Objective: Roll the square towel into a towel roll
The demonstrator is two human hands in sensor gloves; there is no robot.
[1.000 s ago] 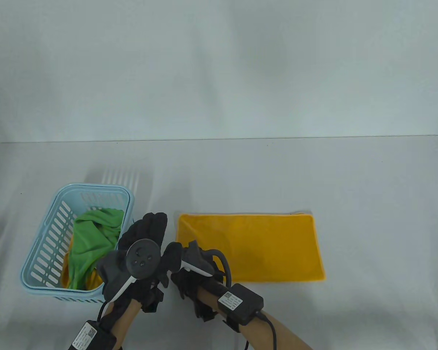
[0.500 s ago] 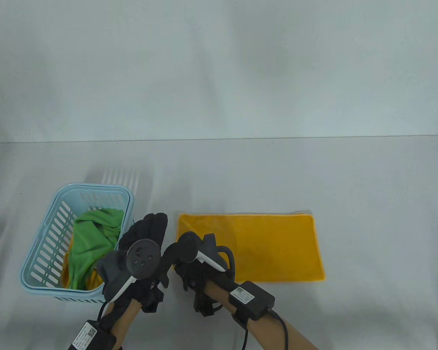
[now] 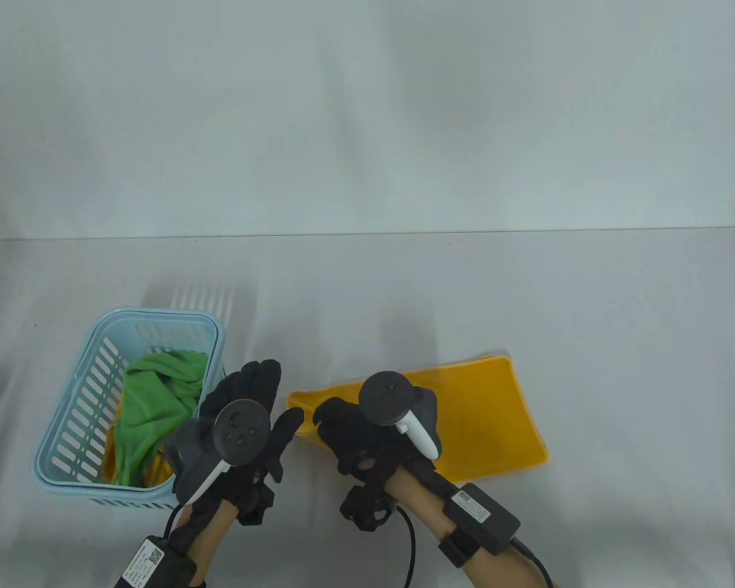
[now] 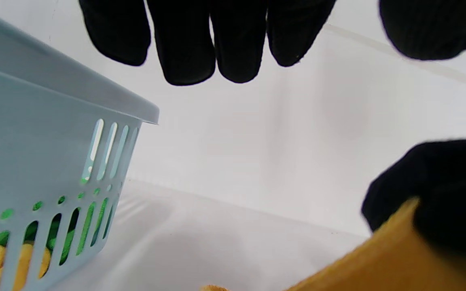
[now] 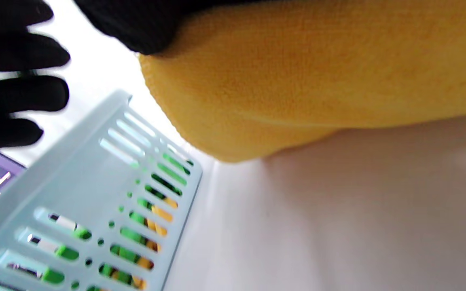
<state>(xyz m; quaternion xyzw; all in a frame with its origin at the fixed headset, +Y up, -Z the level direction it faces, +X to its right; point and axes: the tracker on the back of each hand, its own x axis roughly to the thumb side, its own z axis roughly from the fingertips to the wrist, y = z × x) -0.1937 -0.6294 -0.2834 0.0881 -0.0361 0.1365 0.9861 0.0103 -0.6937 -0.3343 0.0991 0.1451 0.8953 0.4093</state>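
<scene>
Yellow towel [image 3: 484,422] folded to rectangle, skewed on table, left end lifted.

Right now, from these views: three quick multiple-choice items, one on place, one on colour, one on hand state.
1. Where is the basket?
A. left of the yellow towel
B. right of it
C. on top of it

2. What colour is the top cloth in the basket?
A. red
B. green
C. white

3. What is the right hand doing?
A. hanging idle
B. gripping the yellow towel at its left end
C. holding the basket

Answers: 1 A, basket sits at table view's left. 2 B, green folds lie uppermost. 3 B, fingers curl round the lifted towel edge.
</scene>
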